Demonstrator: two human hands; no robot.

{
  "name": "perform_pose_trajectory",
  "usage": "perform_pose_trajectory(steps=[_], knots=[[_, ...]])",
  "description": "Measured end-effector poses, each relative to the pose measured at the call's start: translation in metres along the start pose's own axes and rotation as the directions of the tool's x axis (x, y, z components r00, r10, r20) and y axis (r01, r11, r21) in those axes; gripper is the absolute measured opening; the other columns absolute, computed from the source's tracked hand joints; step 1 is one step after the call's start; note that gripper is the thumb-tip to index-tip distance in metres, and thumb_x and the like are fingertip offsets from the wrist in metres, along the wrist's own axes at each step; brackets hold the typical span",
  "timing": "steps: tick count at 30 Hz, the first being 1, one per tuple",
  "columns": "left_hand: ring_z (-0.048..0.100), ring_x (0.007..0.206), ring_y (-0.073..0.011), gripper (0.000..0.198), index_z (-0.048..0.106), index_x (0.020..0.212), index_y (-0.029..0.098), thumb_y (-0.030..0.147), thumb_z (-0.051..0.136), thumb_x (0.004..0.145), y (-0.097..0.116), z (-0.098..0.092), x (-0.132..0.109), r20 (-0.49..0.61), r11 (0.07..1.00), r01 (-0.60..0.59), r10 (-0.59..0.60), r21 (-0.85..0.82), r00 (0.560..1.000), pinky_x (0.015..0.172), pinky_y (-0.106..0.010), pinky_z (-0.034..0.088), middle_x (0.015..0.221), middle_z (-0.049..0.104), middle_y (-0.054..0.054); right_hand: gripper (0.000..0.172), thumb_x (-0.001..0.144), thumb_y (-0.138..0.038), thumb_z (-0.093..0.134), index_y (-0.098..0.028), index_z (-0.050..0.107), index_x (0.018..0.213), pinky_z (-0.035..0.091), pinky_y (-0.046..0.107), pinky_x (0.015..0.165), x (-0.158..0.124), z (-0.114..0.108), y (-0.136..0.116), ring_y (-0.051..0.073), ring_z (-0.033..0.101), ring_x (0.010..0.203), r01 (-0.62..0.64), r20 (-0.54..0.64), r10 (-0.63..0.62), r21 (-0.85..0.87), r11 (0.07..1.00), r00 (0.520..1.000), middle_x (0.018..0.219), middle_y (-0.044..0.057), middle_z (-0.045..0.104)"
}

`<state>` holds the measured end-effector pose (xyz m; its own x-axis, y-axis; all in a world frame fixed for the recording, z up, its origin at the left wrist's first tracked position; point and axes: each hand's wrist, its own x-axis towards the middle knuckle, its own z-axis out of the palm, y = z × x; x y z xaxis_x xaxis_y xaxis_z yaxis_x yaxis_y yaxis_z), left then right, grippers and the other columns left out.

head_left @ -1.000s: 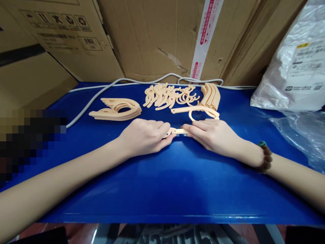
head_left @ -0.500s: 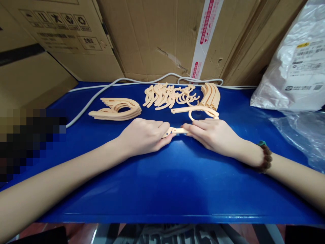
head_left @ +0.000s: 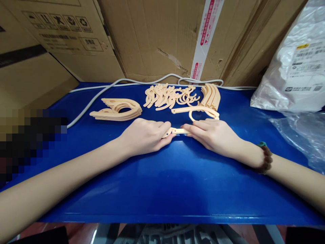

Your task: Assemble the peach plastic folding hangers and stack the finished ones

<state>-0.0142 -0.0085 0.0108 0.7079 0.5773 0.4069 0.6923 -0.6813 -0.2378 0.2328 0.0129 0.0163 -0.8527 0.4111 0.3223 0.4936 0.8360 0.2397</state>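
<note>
My left hand (head_left: pixel 148 135) is closed around a cream plastic folding-hanger part (head_left: pixel 167 133), with its rounded end and a small dark hole showing past my thumb. From the right, my right hand (head_left: pixel 213 135) pinches a hanger arm (head_left: pixel 180 130) whose holed end meets that part between my hands. Whether the two pieces are joined I cannot tell. Just behind my right hand lie another long hanger arm (head_left: pixel 193 108) and a curved piece (head_left: pixel 190 115), partly covered by my fingers.
Folded hangers (head_left: pixel 119 115) are stacked at left on the blue table (head_left: pixel 162 183). Small hooked pieces (head_left: pixel 165 96) form a heap at the back, beside stacked curved arms (head_left: pixel 212 96). A white cable (head_left: pixel 93 100), cardboard boxes (head_left: pixel 152 40) and a plastic-wrapped package (head_left: pixel 291 67) border the table.
The view has shifted very slightly. Both hands keep the same hold on the hanger pieces, with no clear movement between them.
</note>
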Motion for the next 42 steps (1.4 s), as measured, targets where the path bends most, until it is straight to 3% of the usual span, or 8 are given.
perform_pose_trajectory(steps=[33,42], knots=[[0.06,0.046,-0.0138,0.025,0.052,0.069,0.017,0.026,0.047,0.092,0.0005,-0.0008,0.0015,-0.085,0.997,-0.072,0.069,-0.031,0.994,0.042,-0.026,0.022,0.054,0.062,0.0,0.029,0.101,-0.03,0.042,-0.016,0.063,0.116,0.038,0.028,0.064,0.0006,-0.0004,0.001,0.015,0.057,0.066,0.051,-0.023,-0.051,-0.008,0.999,0.998,0.083,0.003,0.068],[0.058,0.044,-0.0142,0.031,0.052,0.067,0.017,0.032,0.045,0.095,-0.0024,0.0003,0.0005,-0.086,0.993,-0.111,0.106,-0.049,0.991,0.042,-0.027,0.021,0.052,0.06,0.0,0.031,0.101,-0.028,0.042,-0.015,0.063,0.119,0.037,0.028,0.063,0.0016,-0.0018,0.0006,0.015,0.053,0.065,0.085,-0.032,-0.086,-0.014,0.996,0.996,0.081,0.004,0.066]])
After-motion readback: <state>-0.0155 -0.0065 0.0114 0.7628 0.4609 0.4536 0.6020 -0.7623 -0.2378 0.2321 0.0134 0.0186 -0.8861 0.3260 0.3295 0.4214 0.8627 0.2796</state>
